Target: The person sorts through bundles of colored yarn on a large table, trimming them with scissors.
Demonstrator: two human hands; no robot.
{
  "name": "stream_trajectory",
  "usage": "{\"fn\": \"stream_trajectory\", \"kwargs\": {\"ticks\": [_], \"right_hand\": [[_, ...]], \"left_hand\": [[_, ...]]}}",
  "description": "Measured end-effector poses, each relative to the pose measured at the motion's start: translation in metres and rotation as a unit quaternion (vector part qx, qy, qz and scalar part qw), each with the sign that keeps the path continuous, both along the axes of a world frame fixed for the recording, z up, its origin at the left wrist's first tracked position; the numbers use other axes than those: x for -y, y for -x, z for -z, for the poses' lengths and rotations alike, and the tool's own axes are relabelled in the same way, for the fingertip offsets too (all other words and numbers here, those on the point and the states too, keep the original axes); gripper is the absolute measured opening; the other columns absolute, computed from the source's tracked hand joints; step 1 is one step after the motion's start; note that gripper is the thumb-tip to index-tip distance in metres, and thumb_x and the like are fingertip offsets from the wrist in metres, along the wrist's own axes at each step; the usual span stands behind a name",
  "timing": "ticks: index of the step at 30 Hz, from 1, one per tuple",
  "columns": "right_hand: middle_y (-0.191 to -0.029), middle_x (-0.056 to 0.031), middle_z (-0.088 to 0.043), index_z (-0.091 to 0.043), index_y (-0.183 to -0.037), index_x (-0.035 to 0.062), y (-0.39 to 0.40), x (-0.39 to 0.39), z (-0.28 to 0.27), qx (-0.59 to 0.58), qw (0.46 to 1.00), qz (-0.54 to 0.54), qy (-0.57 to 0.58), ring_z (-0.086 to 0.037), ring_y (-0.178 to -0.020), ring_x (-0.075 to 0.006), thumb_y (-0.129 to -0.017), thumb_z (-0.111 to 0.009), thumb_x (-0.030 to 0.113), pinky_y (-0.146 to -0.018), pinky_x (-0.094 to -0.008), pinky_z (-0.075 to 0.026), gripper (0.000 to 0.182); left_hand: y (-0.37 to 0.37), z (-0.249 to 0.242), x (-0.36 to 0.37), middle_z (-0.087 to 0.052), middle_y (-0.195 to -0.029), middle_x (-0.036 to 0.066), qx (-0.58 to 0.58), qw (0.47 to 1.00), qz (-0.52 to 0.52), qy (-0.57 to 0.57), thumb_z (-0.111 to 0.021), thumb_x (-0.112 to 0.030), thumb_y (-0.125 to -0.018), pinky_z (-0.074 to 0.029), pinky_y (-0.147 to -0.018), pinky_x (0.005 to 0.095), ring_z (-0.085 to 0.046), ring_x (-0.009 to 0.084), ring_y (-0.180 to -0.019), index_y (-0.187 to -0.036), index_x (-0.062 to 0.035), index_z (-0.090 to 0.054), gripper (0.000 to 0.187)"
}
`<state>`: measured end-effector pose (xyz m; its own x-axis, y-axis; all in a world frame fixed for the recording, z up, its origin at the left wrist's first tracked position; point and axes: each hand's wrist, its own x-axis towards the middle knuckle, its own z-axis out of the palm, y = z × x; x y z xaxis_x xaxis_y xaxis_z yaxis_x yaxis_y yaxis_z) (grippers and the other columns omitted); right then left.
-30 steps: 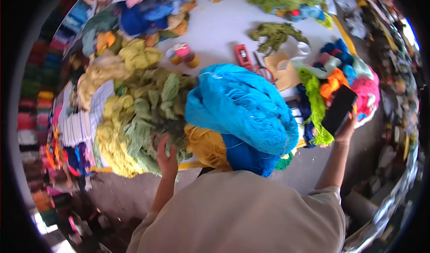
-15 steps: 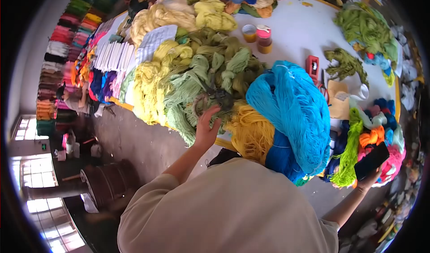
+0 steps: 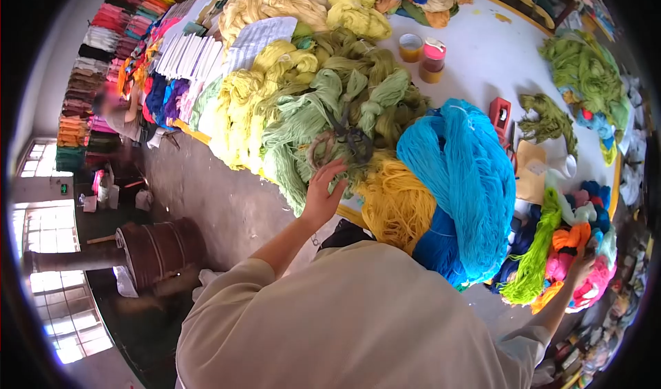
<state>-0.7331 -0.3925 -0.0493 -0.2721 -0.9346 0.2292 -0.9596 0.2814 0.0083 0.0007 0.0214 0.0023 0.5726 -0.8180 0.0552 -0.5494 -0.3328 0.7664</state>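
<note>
My left hand (image 3: 325, 195) lies with fingers apart at the front edge of the pale green yarn (image 3: 301, 118), just below a pair of large dark scissors (image 3: 354, 144) with wrapped handles. Golden yarn (image 3: 396, 200) and a big bright blue skein (image 3: 465, 175) lie to its right. At the far right my right hand (image 3: 582, 268) is closed around something narrow and dark, too small to make out, in front of pink yarn (image 3: 597, 284) and orange yarn (image 3: 571, 237).
Yellow yarn (image 3: 237, 117), stacked white bundles (image 3: 189, 58) and a checked cloth (image 3: 260, 41) lie at the left. Two jars (image 3: 432, 62), a red tape dispenser (image 3: 499, 112) and brown paper (image 3: 530, 172) stand or lie on the table (image 3: 475, 38). A person (image 3: 124, 122) is at far left, near a barrel (image 3: 162, 251).
The view has shifted slightly. My right hand has moved down and turned, and the broad black face of the phone it held no longer shows. My left hand stays by the green yarn.
</note>
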Motion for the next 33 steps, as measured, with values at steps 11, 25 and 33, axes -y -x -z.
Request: {"fn": "stream_trajectory", "kwargs": {"ticks": [11,25,33], "right_hand": [[-0.15,-0.0085,-0.038,-0.03,-0.151,0.0342,-0.031,-0.011,0.016,-0.205,0.976,0.066,-0.041,-0.039,-0.133,-0.0371,-0.083,-0.046,0.079,-0.096,-0.068,-0.033,0.083],[-0.135,-0.0185,-0.055,-0.049,-0.139,0.0076,-0.163,-0.064,-0.094,-0.026,0.96,-0.17,0.221,-0.051,-0.125,-0.0384,-0.089,-0.062,0.058,-0.1,-0.0521,-0.042,0.072],[-0.139,-0.0174,-0.053,-0.044,-0.14,-0.0023,-0.493,-0.251,-0.178,0.209,0.891,-0.315,0.251,-0.053,-0.127,-0.0304,-0.096,-0.061,0.004,-0.108,-0.0412,-0.042,0.047]], "left_hand": [[-0.028,-0.001,-0.027,-0.061,-0.13,0.014,0.018,0.999,-0.026,-0.001,-0.063,-0.004,-0.086,-0.043,-0.102,0.0438,-0.057,0.0353,-0.119,-0.115,-0.0093,-0.064,0.029],[-0.155,-0.03,-0.051,-0.063,-0.127,0.01,0.067,0.995,-0.046,0.05,-0.063,0.0,-0.086,-0.044,-0.1,0.039,-0.058,0.031,-0.117,-0.112,-0.0087,-0.066,0.028],[-0.358,-0.071,-0.058,-0.057,-0.133,0.013,0.235,0.963,-0.052,0.122,-0.064,0.0,-0.083,-0.037,-0.105,0.0422,-0.051,0.0334,-0.123,-0.116,-0.0049,-0.064,0.033]]}}
